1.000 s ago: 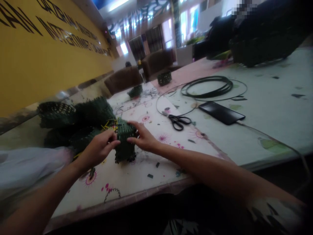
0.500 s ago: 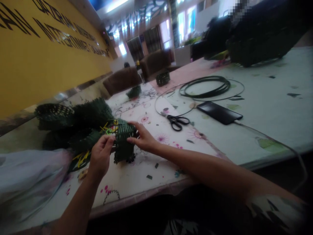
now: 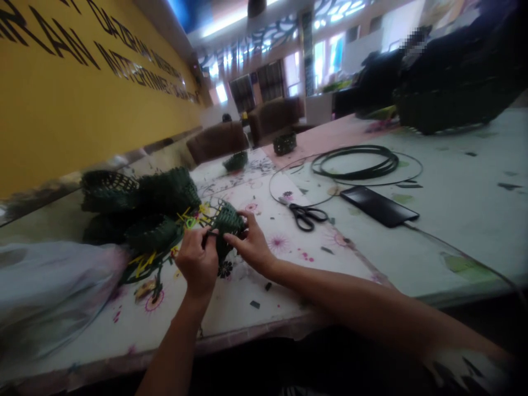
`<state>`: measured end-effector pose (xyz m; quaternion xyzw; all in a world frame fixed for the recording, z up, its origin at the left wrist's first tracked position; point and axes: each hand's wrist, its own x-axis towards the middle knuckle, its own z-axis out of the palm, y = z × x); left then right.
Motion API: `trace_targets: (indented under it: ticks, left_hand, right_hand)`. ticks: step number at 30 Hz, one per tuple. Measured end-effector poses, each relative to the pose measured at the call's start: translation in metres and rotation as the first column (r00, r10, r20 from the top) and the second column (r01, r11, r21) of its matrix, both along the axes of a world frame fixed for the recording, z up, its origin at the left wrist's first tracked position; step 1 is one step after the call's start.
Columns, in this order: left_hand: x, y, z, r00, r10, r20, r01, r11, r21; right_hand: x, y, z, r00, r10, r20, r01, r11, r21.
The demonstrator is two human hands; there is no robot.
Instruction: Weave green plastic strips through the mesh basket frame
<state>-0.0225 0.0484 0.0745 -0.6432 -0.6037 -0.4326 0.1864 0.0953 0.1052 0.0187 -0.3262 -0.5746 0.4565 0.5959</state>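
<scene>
One green woven basket pinched between two hands

In the head view, the basket sits just above the floral cover of the bench, between the left hand and the right hand. The left fingers are pressed together, pinching a dark strip at the basket's near edge. The right fingers are spread across its far side. Yellow strip ends lie just left of it, beside a heap of green woven baskets, with a white plastic bag nearer the left edge. To the right are black-handled scissors, a black smartphone with a cable, and a coil of dark strip. Two more small green baskets sit farther along. The black lettering on the yellow wall is too warped to read, and no brand shows on the phone.
</scene>
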Motion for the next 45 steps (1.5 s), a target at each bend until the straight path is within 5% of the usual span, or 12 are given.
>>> trace_targets:
  ticks: [8,15,20,22,26,28,35,37,45]
  left_hand:
    - [-0.002,0.002,-0.016,0.973,0.086,-0.216,-0.087,0.996,0.005]
    - [-0.021,-0.026,0.001,0.946,-0.196,-0.258,0.153,0.972,-0.177]
    - [-0.033,-0.032,0.015,0.954,-0.234,0.186,0.284,0.901,-0.327]
    - [-0.038,-0.028,0.017,0.871,-0.175,0.458,0.352,0.874,-0.334]
    - [-0.046,-0.022,0.022,0.561,-0.068,0.825,0.573,0.751,-0.328]
    - [-0.051,-0.02,0.027,0.499,-0.008,0.866,0.65,0.665,-0.368]
    - [-0.066,-0.019,0.042,0.605,0.037,0.795,0.709,0.429,-0.559]
    - [-0.062,-0.021,0.043,0.638,0.029,0.77,0.677,0.455,-0.578]
    - [-0.047,-0.03,0.029,0.745,-0.015,0.667,0.466,0.727,-0.504]
  right_hand:
    - [-0.002,-0.005,-0.003,0.999,-0.042,0.029,0.043,0.999,-0.024]
    - [0.001,-0.007,0.001,0.997,-0.041,0.06,0.039,0.998,0.044]
    - [0.001,-0.009,0.001,0.998,-0.031,0.048,0.027,0.996,0.086]
    - [0.0,-0.009,0.001,0.999,-0.015,0.045,0.01,0.994,0.108]
    - [0.0,-0.009,-0.001,0.998,0.02,0.06,-0.029,0.988,0.152]
    - [0.0,-0.009,-0.001,0.997,0.035,0.069,-0.046,0.983,0.176]
    - [0.002,-0.01,0.001,0.99,0.056,0.126,-0.086,0.964,0.251]
    - [0.002,-0.011,0.001,0.99,0.052,0.131,-0.085,0.962,0.261]
    - [0.002,-0.013,0.001,0.987,0.041,0.156,-0.081,0.961,0.263]
